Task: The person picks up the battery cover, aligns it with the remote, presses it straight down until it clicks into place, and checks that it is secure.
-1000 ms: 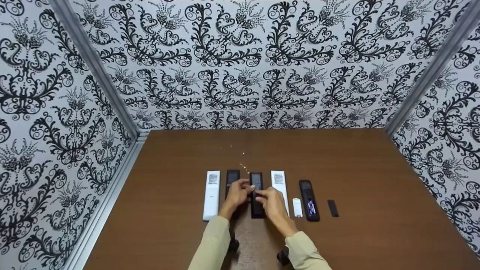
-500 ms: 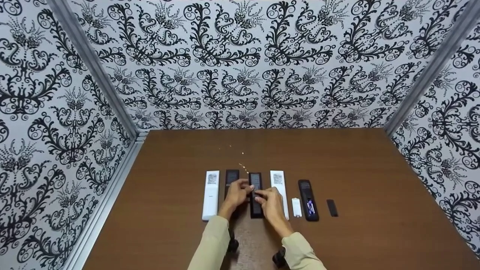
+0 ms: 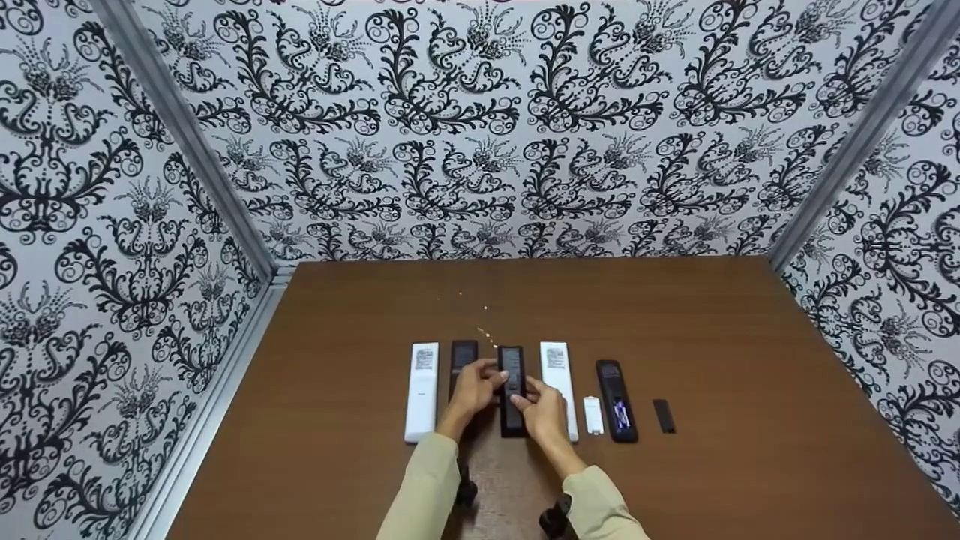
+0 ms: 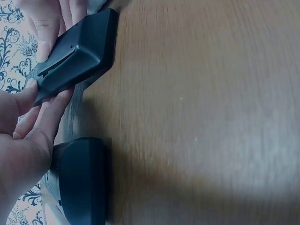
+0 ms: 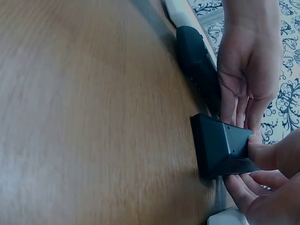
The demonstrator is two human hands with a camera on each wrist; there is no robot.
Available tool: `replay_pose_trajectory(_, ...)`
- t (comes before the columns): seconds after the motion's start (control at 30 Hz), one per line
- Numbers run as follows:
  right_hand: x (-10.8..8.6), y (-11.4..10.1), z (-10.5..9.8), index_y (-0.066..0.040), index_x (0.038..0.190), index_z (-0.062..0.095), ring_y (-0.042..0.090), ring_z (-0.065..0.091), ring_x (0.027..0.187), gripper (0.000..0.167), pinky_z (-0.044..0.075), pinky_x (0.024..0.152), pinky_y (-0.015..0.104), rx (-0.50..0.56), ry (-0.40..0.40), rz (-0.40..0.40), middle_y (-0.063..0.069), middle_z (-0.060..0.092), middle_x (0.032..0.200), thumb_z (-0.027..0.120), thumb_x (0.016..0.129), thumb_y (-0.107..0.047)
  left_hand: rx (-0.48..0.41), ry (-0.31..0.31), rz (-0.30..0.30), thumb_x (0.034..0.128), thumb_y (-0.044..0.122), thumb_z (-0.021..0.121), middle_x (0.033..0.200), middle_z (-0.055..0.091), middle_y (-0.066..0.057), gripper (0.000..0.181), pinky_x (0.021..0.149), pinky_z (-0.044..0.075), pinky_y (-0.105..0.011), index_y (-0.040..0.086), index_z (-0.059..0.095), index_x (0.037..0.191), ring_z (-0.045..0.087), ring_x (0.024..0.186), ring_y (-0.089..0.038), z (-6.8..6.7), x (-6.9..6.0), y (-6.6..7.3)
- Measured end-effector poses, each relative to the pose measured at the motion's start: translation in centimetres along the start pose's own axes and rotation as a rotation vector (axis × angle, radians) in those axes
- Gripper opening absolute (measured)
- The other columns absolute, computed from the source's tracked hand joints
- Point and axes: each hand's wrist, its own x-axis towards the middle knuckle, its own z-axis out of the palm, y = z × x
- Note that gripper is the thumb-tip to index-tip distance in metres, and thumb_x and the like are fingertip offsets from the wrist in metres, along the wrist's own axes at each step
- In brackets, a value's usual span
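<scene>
A black remote lies back side up in the middle of the row, held between both hands. My left hand grips its left side, thumb on the edge and fingers underneath, as the left wrist view shows. My right hand holds its right side, with the thumb pressing on the back face and fingers at the side below. In the left wrist view a thin slit runs along the back of the remote. Whether its cover is fully seated I cannot tell.
Left of the hands lie a white remote and another black one. To the right are a white remote, a white cover, a black remote with batteries showing, and a black cover.
My right hand has shifted slightly down along the remote, and its fingers have moved from the top face to the right side. My left hand keeps its place.
</scene>
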Motion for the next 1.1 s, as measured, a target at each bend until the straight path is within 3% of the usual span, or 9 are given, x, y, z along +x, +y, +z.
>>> replay_pose_trajectory(0.3,0.1,0.2,0.1,0.01,0.125,0.063,0.035,0.07,0.102,0.04,0.058,0.087,0.042,-0.008,0.015,0.005,0.026,0.071,0.115,0.074,0.087,-0.001,-0.005,0.0,-0.013,0.0953,0.008,0.066,0.108,0.071,-0.026,0.039,0.069,0.061,-0.035,-0.01,0.059,0.129,0.069,0.091,-0.024,0.0,0.0,0.0)
replay_pose_trajectory(0.57,0.0,0.1,0.4,0.015,0.128,0.058,0.038,0.069,0.104,0.044,0.059,0.086,0.042,0.004,-0.006,-0.01,0.03,0.068,0.116,0.071,0.087,0.006,0.02,0.017,-0.004,0.0948,0.008,0.067,0.107,0.071,-0.026,0.038,0.075,0.061,-0.036,-0.01,0.06,0.128,0.069,0.093,-0.026,0.1,0.1,0.0)
replay_pose_trajectory(0.67,-0.3,-0.3,0.5,0.016,0.133,0.054,0.04,0.066,0.11,0.051,0.056,0.092,0.044,-0.058,-0.036,-0.01,0.032,0.064,0.122,0.072,0.086,0.004,0.066,0.017,-0.008,0.0943,0.008,0.067,0.106,0.072,-0.025,0.039,0.077,0.06,-0.035,-0.011,0.061,0.127,0.07,0.093,-0.027,0.0,0.1,0.3)
replay_pose_trajectory(0.87,-0.7,-0.5,0.8,0.014,0.135,0.052,0.043,0.058,0.12,0.057,0.049,0.102,0.05,-0.198,-0.059,-0.068,0.032,0.058,0.128,0.076,0.086,-0.003,0.199,-0.013,-0.034,0.0932,0.008,0.069,0.101,0.073,-0.023,0.037,0.069,0.061,-0.034,-0.011,0.064,0.124,0.073,0.079,-0.027,-0.5,0.2,1.6)
replay_pose_trajectory(1.1,-1.0,0.2,1.3,0.015,0.122,0.062,0.041,0.062,0.104,0.048,0.052,0.092,0.048,-0.332,0.044,-0.215,0.026,0.064,0.108,0.079,0.082,-0.004,0.402,0.035,0.005,0.0881,0.013,0.077,0.115,0.069,-0.031,0.042,0.085,0.06,-0.039,-0.013,0.065,0.119,0.074,0.091,-0.03,0.3,0.0,2.3)
